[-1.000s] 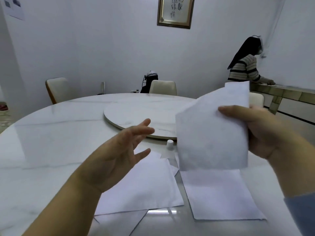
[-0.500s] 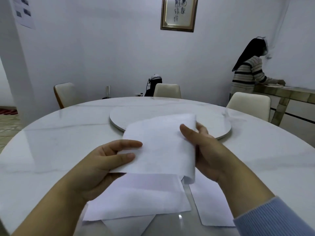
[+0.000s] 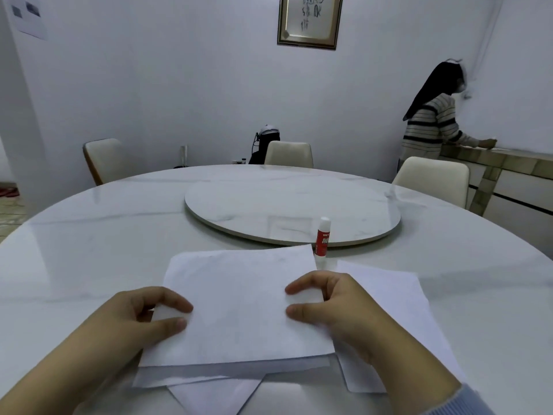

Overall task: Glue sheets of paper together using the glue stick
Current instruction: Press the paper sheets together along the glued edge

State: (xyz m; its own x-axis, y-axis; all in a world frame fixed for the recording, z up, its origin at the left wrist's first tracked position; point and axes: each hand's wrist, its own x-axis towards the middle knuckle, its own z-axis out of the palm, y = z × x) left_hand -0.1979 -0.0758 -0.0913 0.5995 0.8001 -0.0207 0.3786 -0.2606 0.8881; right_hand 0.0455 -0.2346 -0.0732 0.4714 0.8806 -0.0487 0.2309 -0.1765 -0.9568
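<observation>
A white top sheet of paper (image 3: 239, 298) lies on a small pile of other sheets (image 3: 215, 390) in front of me. My left hand (image 3: 143, 319) grips its left edge with thumb and fingers. Its right edge is pinched by my right hand (image 3: 332, 304). Another white sheet (image 3: 398, 307) lies flat to the right, partly under my right hand. A red and white glue stick (image 3: 323, 238) stands upright and capped just beyond the top sheet's far right corner, untouched.
The round white marble table (image 3: 89, 244) carries a raised turntable (image 3: 293, 205) at its middle. Cream chairs (image 3: 434, 178) stand around it. A person in a striped top (image 3: 431, 124) stands at a sideboard at the far right.
The sheet, held up in my right hand alone, came down onto the pile. My left hand took its left edge. The glue stick, hidden before, now shows.
</observation>
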